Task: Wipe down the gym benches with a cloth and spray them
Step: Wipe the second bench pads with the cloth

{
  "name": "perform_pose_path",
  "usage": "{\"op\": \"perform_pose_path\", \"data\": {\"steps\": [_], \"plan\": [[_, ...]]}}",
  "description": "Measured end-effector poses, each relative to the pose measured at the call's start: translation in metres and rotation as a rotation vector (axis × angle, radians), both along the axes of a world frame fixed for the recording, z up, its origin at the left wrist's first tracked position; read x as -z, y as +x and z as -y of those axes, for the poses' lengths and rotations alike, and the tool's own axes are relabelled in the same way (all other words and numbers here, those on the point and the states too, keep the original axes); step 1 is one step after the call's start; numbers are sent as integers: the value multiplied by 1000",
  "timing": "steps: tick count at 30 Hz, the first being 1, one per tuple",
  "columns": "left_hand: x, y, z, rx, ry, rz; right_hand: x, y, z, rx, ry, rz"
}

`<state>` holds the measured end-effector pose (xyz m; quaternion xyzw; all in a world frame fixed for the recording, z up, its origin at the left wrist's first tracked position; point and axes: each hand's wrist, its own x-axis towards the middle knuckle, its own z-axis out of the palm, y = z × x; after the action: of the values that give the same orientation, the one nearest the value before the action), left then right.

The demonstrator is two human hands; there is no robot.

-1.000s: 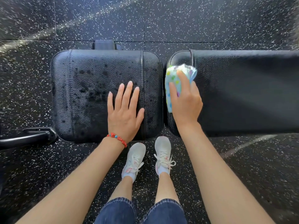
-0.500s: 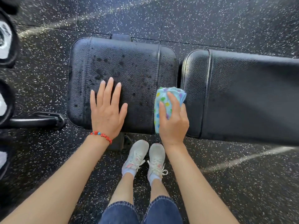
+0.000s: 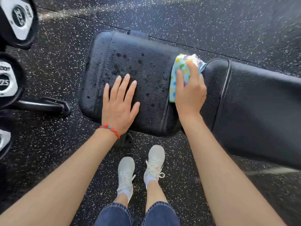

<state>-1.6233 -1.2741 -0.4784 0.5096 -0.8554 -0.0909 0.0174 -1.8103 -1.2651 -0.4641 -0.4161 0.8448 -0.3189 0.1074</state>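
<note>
Speckled black rubber floor carries a two-pad bench; the seat pad is the working surface and is dotted with dark spray droplets, while the back pad to its right shows none that can be made out. The right hand's fingers are curled over a folded, colour-spotted cloth, pressing it onto the seat pad's far right corner, just beside the gap between the pads. The left hand's fingers lie straight and released, spread flat on the seat pad near its front edge, holding nothing. No spray bottle is in view. Step in hand, as judged: wiping the wetted seat pad. Keep the right hand flat enough that the whole cloth face bears on the pad, and draw it in overlapping strokes from the right seam toward the left edge, where most droplets sit. Lift the left hand before the cloth reaches it, so the covered patch is wiped too. Work the stitched seams and rounded corners, where liquid would likely collect. Dumbbell ends stand at the left edge, well apart from the pad.
</note>
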Motion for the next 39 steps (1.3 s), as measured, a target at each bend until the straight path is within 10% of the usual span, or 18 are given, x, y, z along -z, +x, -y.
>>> {"op": "perform_pose_path", "data": {"steps": [11, 18, 27, 39], "plan": [[-11, 21, 5, -192, 12, -80, -12, 27, -69, -208, -17, 0], [-3, 53, 8, -386, 60, -158, -3, 30, -19, -531, 7, -262], [9, 62, 7, -373, 37, -201, -1, 26, 84, -494, 30, -155], [8, 66, 7, -342, 46, -232, 0, 70, -16, -605, 75, -232]]}}
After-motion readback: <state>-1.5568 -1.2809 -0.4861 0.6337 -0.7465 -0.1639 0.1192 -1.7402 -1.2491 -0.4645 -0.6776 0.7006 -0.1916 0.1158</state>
